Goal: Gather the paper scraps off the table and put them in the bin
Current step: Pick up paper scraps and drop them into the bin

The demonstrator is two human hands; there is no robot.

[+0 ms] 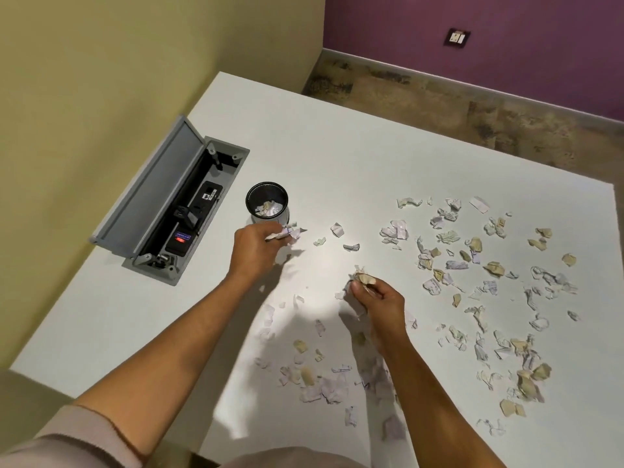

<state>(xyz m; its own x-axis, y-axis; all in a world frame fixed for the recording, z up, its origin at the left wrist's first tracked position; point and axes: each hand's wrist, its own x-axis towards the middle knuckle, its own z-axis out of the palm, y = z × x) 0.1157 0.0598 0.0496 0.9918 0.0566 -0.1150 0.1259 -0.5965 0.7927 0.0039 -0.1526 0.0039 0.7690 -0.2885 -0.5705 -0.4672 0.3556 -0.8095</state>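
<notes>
over table (337, 157), both hands (256, 244) clutch scraps (363, 280).

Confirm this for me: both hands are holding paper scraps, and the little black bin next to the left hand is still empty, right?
Not quite. The head view shows the bin already has crumpled scraps inside. The rest holds: the left hand and right hand each grip paper scraps, and the bin stands by the left hand.

One table (337, 157), one bin (267, 204) and one open socket box (175, 204) are seen. Two hands are counted. Paper scraps (489, 298) are too many to count: dozens.
</notes>
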